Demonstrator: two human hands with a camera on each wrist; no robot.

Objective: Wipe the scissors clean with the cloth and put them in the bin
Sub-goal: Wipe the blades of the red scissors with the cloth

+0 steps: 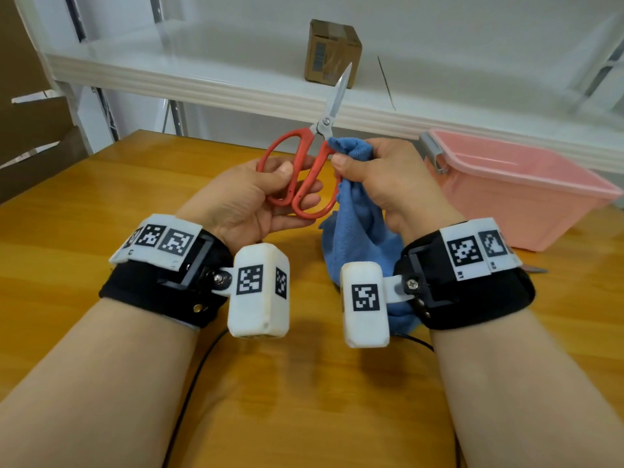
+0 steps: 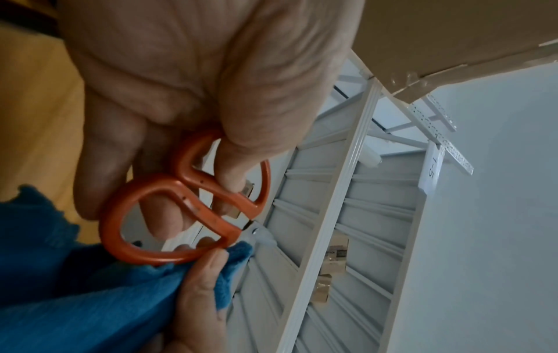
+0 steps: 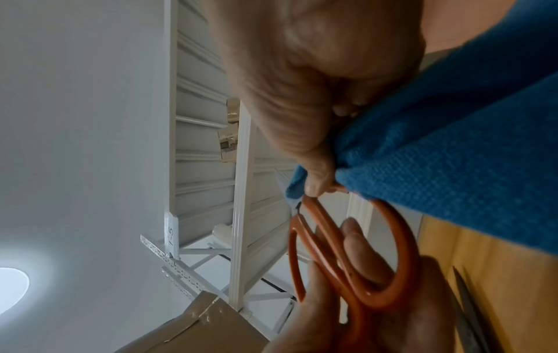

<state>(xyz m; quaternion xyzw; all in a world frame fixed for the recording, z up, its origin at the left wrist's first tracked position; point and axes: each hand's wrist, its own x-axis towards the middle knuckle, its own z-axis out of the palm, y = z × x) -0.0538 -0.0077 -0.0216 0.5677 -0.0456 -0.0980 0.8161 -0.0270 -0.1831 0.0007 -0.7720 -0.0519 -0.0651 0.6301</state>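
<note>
The person's left hand point(image 1: 251, 197) grips the red-handled metal scissors point(image 1: 309, 163) by the loops, blades pointing up, so the cloth can reach them. The right hand point(image 1: 381, 173) pinches the soft blue cloth point(image 1: 358, 228) against one handle near the pivot. The pink plastic bin point(image 1: 520, 194) sits open on the yellow wooden worktop point(image 1: 101, 204), nearby on the right. Nothing seems to block the way.

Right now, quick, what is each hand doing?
Left hand: closed, holding the red scissors by their handles.
Right hand: closed, gripping the blue cloth against the scissors near the pivot.
</note>
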